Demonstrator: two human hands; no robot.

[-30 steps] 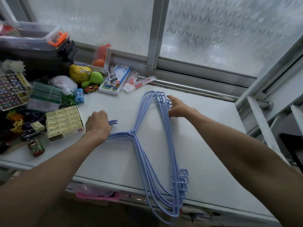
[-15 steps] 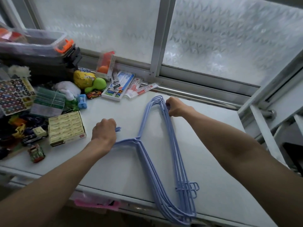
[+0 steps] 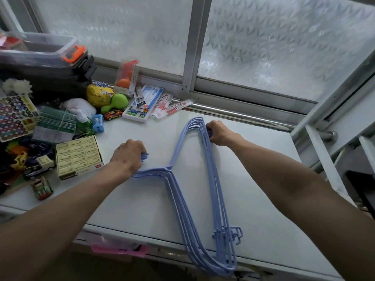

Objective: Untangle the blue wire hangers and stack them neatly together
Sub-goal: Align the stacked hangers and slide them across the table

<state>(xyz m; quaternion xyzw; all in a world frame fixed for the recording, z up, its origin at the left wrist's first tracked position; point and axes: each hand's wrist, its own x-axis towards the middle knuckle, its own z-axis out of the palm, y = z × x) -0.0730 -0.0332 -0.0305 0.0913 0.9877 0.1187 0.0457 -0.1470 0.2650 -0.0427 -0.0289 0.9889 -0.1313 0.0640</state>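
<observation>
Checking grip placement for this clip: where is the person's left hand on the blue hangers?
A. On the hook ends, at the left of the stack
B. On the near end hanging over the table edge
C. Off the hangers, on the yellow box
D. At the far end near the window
A: the left hand closes over the hooks of the blue hangers, while the right hand holds the far end near the window.
</observation>
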